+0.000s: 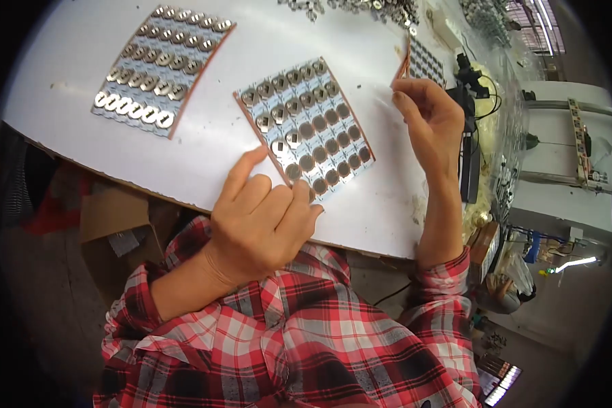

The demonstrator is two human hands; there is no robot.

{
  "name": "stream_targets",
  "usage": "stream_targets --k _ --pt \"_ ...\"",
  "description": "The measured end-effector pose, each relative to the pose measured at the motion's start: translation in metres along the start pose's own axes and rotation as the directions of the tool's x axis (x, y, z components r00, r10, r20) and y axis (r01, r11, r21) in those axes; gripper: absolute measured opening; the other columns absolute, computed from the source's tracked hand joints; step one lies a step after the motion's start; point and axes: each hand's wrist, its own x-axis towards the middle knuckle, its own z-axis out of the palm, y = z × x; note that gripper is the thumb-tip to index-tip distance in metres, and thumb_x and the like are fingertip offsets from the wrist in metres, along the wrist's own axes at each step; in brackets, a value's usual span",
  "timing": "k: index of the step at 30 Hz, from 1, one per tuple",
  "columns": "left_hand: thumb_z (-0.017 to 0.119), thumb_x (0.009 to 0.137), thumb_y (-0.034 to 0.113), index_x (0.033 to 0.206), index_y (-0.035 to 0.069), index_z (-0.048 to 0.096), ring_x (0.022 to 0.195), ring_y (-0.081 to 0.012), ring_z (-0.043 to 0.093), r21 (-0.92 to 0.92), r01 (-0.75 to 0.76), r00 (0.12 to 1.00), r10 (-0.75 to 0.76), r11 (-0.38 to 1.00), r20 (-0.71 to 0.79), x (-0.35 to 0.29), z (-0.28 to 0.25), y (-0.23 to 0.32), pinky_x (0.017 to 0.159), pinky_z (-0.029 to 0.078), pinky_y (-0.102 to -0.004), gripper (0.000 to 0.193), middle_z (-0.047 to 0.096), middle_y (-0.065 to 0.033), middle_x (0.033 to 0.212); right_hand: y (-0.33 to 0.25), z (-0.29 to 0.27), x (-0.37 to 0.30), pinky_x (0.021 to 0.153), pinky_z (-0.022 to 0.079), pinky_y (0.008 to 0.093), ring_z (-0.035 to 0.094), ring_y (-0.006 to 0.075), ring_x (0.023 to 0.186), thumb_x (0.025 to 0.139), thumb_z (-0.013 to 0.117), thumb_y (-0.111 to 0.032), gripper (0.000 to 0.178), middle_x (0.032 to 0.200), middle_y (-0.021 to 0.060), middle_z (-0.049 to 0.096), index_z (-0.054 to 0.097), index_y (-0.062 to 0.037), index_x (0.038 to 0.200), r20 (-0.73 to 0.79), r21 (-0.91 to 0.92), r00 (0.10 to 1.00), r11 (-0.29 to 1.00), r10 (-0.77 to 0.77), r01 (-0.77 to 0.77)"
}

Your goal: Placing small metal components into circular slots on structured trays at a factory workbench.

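A pale blue circuit board panel (pixel 319 126) with orange-brown side edges lies on the white table. Silver round metal pieces cover its far rows and part of its left side; plain dark discs show elsewhere. My left hand (pixel 255 221) is at its near left edge. One outer finger stretches along that edge, while the others bend over the near corner with their tips partly hidden. To the right of the panel, my right hand (pixel 433 126) is raised, thumb and forefinger brought together. Whatever may be between those fingertips is too small to make out.
A second panel (pixel 163 68), full of silver round pieces, lies at the left. Small metal parts (pixel 360 8) are heaped at the far edge. Another panel (pixel 425 61) lies beyond my right hand, near black equipment (pixel 467 170). Below the table stands a cardboard box (pixel 115 217).
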Motion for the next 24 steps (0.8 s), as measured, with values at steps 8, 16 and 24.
stream_targets --k 8,16,24 --pt "0.078 0.079 0.013 0.092 -0.006 0.069 0.06 -0.0253 0.048 -0.009 -0.006 1.0 0.006 1.0 -0.003 -0.001 0.006 0.001 0.092 0.055 -0.0532 0.026 0.049 -0.0086 0.067 0.068 0.025 0.149 0.1 0.05 0.0429 0.063 0.0326 0.117 0.095 0.06 -0.021 0.039 0.13 0.017 0.066 0.067 -0.0102 0.132 -0.01 -0.392 0.934 0.861 -0.357 0.325" --pt "0.08 0.079 0.008 0.099 -0.007 0.07 0.059 -0.0263 0.045 0.022 -0.053 0.998 0.052 0.998 0.043 0.003 -0.001 0.002 0.096 0.054 -0.0544 0.027 0.047 -0.0086 0.067 0.033 0.071 0.137 0.095 0.052 0.0434 0.067 0.0303 0.106 0.088 0.068 -0.027 0.022 0.106 0.009 0.071 0.077 -0.0183 0.107 -0.078 -0.503 0.913 0.806 -0.401 0.312" --pt "0.081 0.081 0.008 0.101 -0.005 0.071 0.058 -0.0245 0.042 0.037 -0.065 0.996 0.063 0.997 0.056 0.001 0.004 -0.003 0.098 0.054 -0.0546 0.026 0.044 -0.0066 0.064 0.011 0.033 0.029 0.072 0.056 0.0403 0.07 0.0308 0.08 0.081 0.07 -0.005 0.013 0.086 0.0087 0.071 0.075 -0.0104 0.092 -0.054 -0.474 0.881 0.789 -0.469 0.391"
